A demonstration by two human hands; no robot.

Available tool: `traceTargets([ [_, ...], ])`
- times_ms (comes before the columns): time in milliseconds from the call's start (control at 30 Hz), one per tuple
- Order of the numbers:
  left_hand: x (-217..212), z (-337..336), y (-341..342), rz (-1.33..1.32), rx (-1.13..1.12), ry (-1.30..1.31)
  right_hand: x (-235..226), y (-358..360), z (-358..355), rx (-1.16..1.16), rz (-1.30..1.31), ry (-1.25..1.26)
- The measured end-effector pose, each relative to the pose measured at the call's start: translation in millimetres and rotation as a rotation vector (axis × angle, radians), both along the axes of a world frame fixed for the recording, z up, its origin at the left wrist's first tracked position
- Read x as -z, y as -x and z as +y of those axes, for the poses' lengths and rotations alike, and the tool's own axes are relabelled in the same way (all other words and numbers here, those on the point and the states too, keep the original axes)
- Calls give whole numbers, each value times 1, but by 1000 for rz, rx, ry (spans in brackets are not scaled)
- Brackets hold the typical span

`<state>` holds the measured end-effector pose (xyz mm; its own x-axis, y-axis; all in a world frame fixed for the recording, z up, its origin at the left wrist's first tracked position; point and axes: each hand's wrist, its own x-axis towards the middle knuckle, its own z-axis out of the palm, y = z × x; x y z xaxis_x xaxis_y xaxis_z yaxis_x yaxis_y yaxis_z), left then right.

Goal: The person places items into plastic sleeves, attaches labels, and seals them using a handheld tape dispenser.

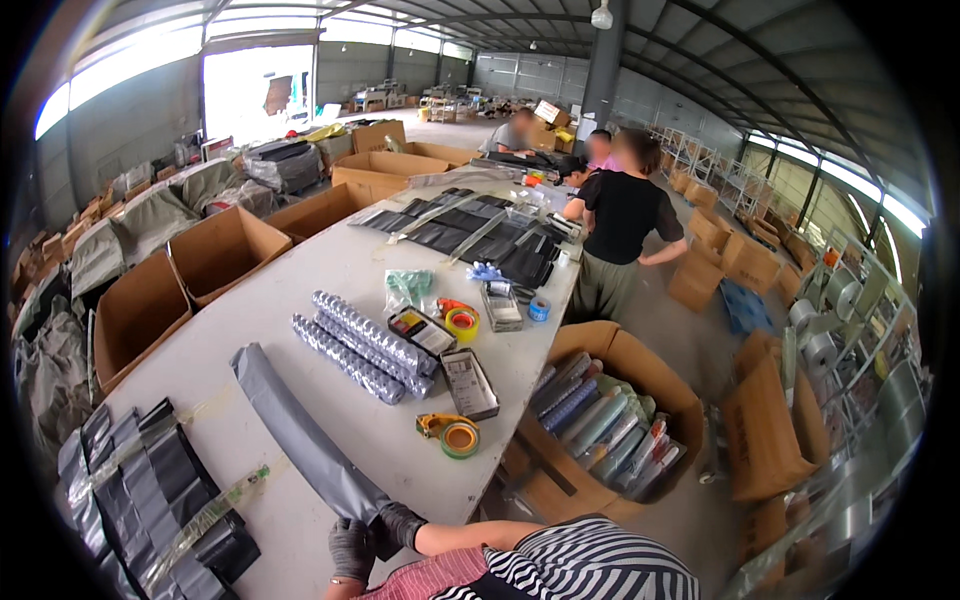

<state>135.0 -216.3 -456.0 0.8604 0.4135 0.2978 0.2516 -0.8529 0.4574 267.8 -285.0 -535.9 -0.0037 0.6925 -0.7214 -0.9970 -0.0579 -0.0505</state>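
A long grey plastic bundle lies across the white table, its near end at my hands. My left hand, in a grey glove, is closed at that near end. Beside it my right hand, in a darker glove, is closed on the plastic's right edge. The fingertips are partly hidden. Past the bundle lie several silvery bubble-textured rolls. An orange tape dispenser with a roll of tape rests right of the bundle, close to an open small box.
Flat dark plastic packs held by clear tape lie at left; more dark packs are farther up the table. An open carton of wrapped rolls stands at right. Empty-looking cartons line the left edge. A person in black stands beyond.
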Motion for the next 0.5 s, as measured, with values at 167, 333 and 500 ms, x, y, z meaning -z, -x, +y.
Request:
traceTargets([
  [167,10,2,16,-122,-82,95,19,10,-20,-427,-1094,-249],
  [333,12,19,-20,34,-369,1293,-81,-31,-82,-275,-1359,130],
  [500,25,29,-17,217,-437,1494,-73,-11,-75,-505,-1431,203],
])
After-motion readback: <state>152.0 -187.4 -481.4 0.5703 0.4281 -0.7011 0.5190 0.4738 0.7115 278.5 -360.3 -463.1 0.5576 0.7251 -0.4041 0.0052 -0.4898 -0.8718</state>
